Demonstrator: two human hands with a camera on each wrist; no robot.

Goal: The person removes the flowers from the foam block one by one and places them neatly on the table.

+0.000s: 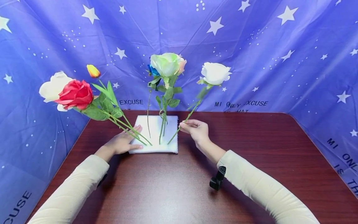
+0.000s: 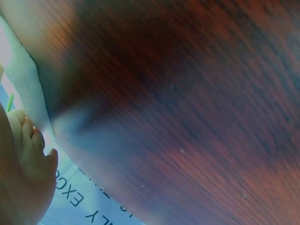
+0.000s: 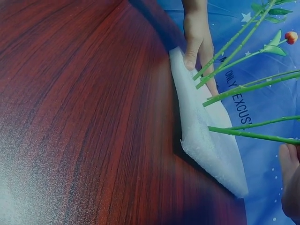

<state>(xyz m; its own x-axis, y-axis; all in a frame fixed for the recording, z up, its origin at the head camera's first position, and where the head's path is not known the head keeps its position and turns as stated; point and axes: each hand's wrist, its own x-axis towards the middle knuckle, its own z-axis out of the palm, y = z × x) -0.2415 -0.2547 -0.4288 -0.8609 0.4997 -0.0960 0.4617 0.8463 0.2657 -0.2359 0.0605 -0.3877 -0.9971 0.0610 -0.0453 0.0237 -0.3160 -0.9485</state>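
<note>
A white foam block [image 1: 170, 126] lies on the table with artificial flowers standing in it. My left hand [image 1: 121, 143] rests flat on its left side, thumb along the front edge, fingers behind the stems. Between thumb and fingertips, my right hand [image 1: 198, 130] pinches the stem of a white rose [image 1: 215, 74], which leans right with its lower end at the foam. A red rose [image 1: 76, 95], a cream rose [image 1: 53, 87] and a red-yellow tulip [image 1: 93, 71] lean left. Mid-block rise a pale green rose [image 1: 165, 64], a blue flower [image 1: 153, 71] and a pinkish one [image 1: 182, 64].
The dark red wooden table [image 1: 251, 149] extends on both sides of the foam. Behind and beside it hangs a blue cloth [image 1: 179, 28] with white stars and printed words. A black wrist device [image 1: 217, 179] hangs under my right sleeve.
</note>
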